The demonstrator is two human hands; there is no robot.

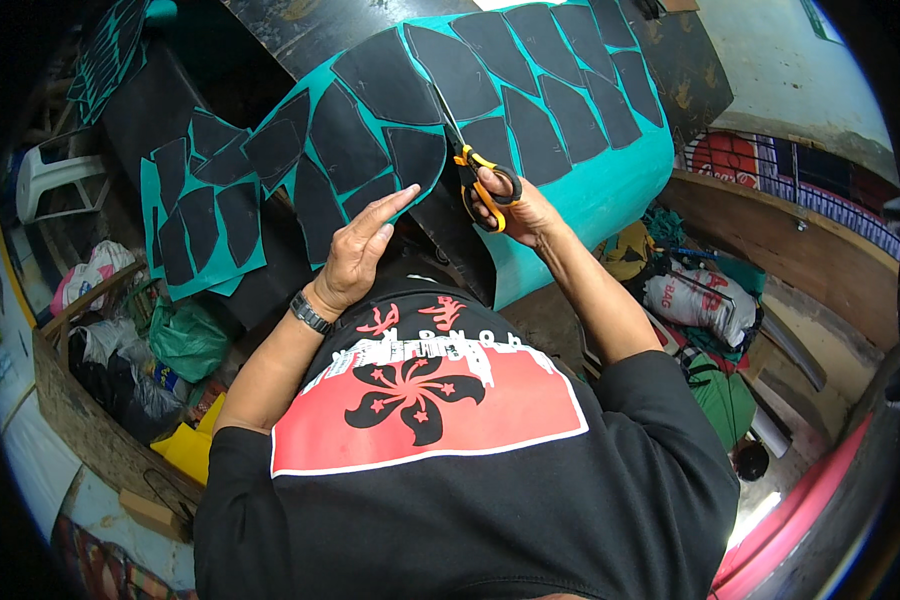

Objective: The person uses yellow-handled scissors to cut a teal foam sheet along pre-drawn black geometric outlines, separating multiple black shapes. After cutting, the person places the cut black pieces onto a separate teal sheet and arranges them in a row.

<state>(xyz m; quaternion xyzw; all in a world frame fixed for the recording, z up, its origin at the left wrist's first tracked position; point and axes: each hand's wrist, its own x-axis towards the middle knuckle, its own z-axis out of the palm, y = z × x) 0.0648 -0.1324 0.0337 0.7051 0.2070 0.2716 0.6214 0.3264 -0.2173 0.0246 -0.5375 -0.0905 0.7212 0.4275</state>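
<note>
Where black patches crowd teal sheet [610, 190] — scissors [475, 170]

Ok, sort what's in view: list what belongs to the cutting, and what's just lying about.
In use: orange-handled scissors in the right hand; teal sheet with black shapes, pressed by the left hand.
Lying about: cut-off teal piece, green bag, white plastic chair, white sack.

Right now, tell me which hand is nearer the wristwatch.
Left. The left hand sits just above the wristwatch on its own wrist; the right hand is apart, gripping the scissors.
</note>
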